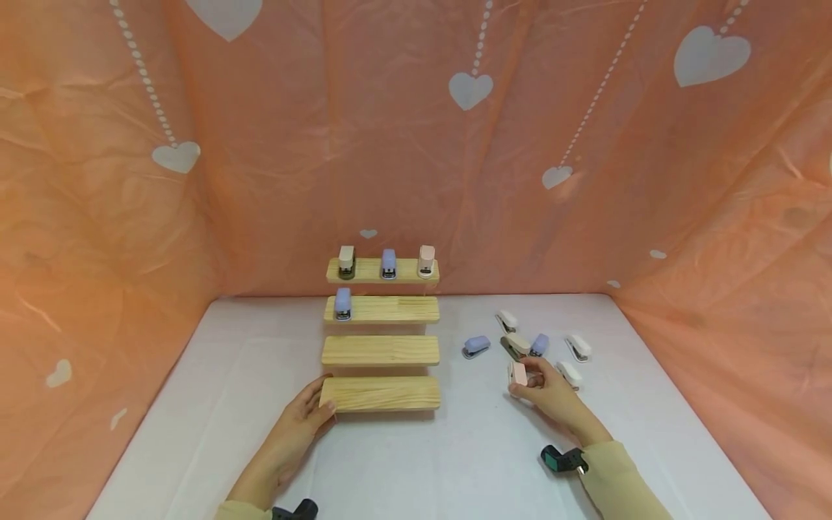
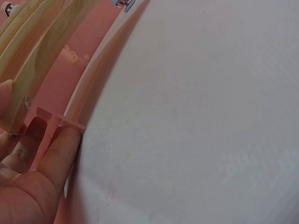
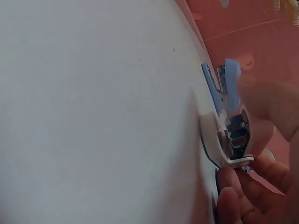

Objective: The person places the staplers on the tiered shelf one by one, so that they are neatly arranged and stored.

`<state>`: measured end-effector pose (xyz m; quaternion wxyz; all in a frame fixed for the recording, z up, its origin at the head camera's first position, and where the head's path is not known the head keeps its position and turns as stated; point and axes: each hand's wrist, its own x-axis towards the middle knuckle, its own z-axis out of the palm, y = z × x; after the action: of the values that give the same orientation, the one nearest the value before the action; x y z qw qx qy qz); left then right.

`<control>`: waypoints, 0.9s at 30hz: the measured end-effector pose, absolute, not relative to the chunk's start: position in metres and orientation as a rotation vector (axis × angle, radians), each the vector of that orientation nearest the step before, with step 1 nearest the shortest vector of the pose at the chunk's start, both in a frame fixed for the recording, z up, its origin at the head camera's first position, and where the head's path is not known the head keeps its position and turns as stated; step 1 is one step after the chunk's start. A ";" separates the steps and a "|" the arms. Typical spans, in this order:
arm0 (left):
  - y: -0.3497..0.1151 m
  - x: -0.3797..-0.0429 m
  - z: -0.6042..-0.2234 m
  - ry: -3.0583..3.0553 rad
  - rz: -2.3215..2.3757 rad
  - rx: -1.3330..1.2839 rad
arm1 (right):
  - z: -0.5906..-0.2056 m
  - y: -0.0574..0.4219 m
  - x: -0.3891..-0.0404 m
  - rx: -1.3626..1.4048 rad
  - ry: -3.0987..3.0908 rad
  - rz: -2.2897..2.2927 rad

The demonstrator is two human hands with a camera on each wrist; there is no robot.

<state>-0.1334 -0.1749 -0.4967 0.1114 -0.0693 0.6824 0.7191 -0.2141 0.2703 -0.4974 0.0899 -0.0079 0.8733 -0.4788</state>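
Note:
My left hand point(image 1: 292, 433) grips the left end of the lowest step of a tiered wooden rack point(image 1: 380, 394), thumb at the front edge. In the left wrist view, its fingers reach beneath the wood to a clear support point(image 2: 60, 119). A pink mini stapler point(image 1: 518, 374) with a white base is pinched between the thumb and fingers of my right hand point(image 1: 555, 396), low over the table. In the right wrist view, the stapler's white base point(image 3: 212, 137) is close to the tabletop, and a purple stapler point(image 3: 231, 84) lies just beyond it.
Three staplers, cream point(image 1: 347, 261), purple point(image 1: 388, 264) and pink point(image 1: 425, 261), stand on the top step; another purple stapler point(image 1: 342, 303) stands one step lower. Around my right hand lie loose staplers, among them purple point(image 1: 477, 345), cream point(image 1: 517, 344) and white point(image 1: 578, 347) ones.

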 end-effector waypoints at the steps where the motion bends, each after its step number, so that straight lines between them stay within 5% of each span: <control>1: -0.175 -0.134 -0.497 2.003 2.112 -0.207 | -0.497 0.270 -0.214 -0.021 2.599 -1.428; 27: -0.178 -0.134 -0.500 1.960 2.145 -0.166 | -0.446 0.212 -0.213 -0.377 2.721 -1.622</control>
<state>-0.1335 -0.1781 -0.4996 0.1151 -0.0567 0.6689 0.7322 -0.2129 0.2116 -0.4457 -0.0242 -0.1183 0.8527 -0.5082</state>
